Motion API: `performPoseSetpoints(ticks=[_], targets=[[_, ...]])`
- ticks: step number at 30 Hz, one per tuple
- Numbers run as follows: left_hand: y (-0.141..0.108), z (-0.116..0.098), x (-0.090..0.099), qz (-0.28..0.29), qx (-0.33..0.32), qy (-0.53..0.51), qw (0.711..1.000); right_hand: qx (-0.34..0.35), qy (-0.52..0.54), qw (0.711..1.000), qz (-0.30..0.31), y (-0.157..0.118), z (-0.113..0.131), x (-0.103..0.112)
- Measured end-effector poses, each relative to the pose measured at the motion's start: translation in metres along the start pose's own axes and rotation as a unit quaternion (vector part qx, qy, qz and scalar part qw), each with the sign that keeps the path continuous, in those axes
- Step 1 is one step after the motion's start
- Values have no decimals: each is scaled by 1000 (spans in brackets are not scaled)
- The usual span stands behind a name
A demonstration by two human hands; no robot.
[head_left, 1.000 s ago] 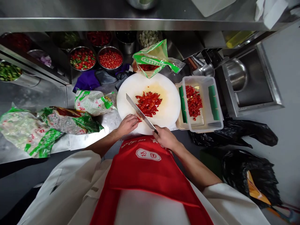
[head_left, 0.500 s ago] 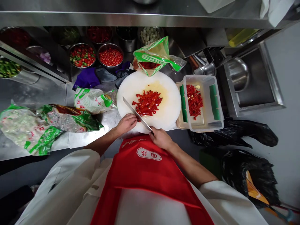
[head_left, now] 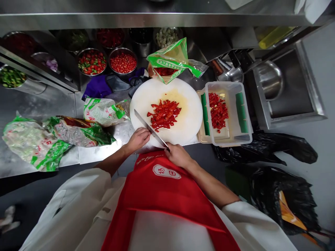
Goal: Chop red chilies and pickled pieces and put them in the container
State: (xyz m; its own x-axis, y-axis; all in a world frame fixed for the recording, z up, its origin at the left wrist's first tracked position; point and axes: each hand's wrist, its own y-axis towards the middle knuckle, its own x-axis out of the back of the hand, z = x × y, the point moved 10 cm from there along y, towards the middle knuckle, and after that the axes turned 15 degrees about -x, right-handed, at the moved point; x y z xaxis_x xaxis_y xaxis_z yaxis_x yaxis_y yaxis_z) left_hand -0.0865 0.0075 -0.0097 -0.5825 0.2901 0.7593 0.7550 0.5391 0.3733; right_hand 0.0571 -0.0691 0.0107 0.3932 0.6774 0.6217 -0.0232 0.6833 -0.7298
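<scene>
My right hand (head_left: 178, 155) is wrapped round the handle of a knife (head_left: 149, 128), whose long blade slants up to the left over a round white cutting board (head_left: 191, 104). At the board's lower left edge, my left hand (head_left: 139, 138) is closed, its bent fingertips against the blade; anything under them is hidden. Chopped red chilies (head_left: 165, 113) lie in a heap at the middle of the board, beside yellowish liquid. To the right, a clear plastic container (head_left: 231, 139) has more chopped red chilies (head_left: 218, 111) in it.
An opened green-and-clear bag (head_left: 167, 61) stands at the board's far edge. Left lie several plastic packages (head_left: 102, 111) and a purple cloth (head_left: 96, 87). Bowls of chopped peppers (head_left: 123, 62) stand behind, under a metal shelf (head_left: 104, 20). A sink (head_left: 293, 83) is far right.
Both hands and the knife have shifted slightly left. A small red piece seen by the left fingertips before is no longer visible there. The view has moved a little.
</scene>
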Motion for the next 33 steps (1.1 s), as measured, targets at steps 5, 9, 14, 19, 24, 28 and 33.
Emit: performPoseSetpoints(ticks=[5, 9, 14, 19, 24, 28, 33], targets=[[13, 3, -11, 48, 2, 22, 999, 37, 148, 988, -31, 12, -25, 23], [47, 19, -15, 4, 34, 35, 999, 4, 341, 940, 9, 9, -73, 35], [66, 68, 19, -160, 189, 121, 961, -46, 542, 838, 27, 1, -139, 27], [88, 69, -4, -76, 178, 118, 974, -101, 644, 757, 53, 1, -184, -12], [98, 25, -34, -54, 168, 132, 975, -86, 671, 728, 116, 16, -178, -34], [101, 8, -42, -75, 222, 171, 957, -25, 607, 773, 179, 35, -153, -31], [105, 10, -43, -122, 267, 194, 936, 56, 510, 844, 158, 54, -131, -14]])
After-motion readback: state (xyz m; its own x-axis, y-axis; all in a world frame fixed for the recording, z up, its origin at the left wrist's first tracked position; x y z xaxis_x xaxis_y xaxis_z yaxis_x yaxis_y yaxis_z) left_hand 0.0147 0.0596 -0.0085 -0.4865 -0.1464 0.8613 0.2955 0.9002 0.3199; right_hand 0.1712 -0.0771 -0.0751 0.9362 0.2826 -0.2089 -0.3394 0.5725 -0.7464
